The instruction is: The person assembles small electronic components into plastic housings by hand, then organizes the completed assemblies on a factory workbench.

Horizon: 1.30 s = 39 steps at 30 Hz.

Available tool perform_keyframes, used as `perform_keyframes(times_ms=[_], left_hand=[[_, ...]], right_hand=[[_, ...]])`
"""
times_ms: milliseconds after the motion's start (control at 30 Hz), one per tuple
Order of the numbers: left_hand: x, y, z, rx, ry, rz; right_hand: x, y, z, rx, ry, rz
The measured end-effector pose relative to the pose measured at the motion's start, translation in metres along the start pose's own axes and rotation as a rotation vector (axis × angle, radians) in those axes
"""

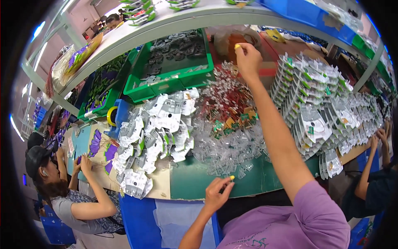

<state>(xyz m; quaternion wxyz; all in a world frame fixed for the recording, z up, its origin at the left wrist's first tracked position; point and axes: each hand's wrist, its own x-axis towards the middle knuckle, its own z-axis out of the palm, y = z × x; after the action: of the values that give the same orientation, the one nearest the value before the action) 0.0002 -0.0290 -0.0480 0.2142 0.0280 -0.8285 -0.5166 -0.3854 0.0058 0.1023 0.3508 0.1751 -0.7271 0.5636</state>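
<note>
My left hand (219,194) is low over the front edge of the green mat (186,182), fingers curled, thumb and yellow-tipped index finger close together. Just beyond it spreads a heap of small clear plastic pieces (228,151). My right arm stretches far across the bench. At its end, my right hand (249,62) is raised beyond a pile of red-wired parts (226,97), its fingers bent in a pinch with a yellow tip showing. Whatever either hand may hold is too small to make out. Several small green circuit boards (234,121) lie between the wires and the clear pieces.
White-and-grey plastic shells (168,116) are heaped left; tall stacks of similar shells (311,120) stand right. Behind are a green crate (170,85) of grey parts and a clear bag (232,39). A white shelf (174,20) crosses above. Co-workers (83,199) work on both sides.
</note>
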Motion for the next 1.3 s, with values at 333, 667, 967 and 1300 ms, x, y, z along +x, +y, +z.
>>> perform_keyframes(times_ms=[333,667,967,1300], left_hand=[[0.001,-0.004,-0.011,-0.154,-0.02,-0.029],[0.004,-0.005,-0.011,-0.189,-0.01,-0.01],[0.001,-0.003,-0.008,-0.167,0.013,-0.002],[0.0,-0.002,-0.009,-0.152,0.024,-0.009]], right_hand=[[0.03,0.062,0.118,-0.844,-0.92,-0.267],[0.023,0.086,0.102,-0.911,-0.776,-0.309],[0.053,0.053,0.061,-0.724,-0.738,0.114],[0.012,0.012,0.02,-0.306,-0.315,0.154]])
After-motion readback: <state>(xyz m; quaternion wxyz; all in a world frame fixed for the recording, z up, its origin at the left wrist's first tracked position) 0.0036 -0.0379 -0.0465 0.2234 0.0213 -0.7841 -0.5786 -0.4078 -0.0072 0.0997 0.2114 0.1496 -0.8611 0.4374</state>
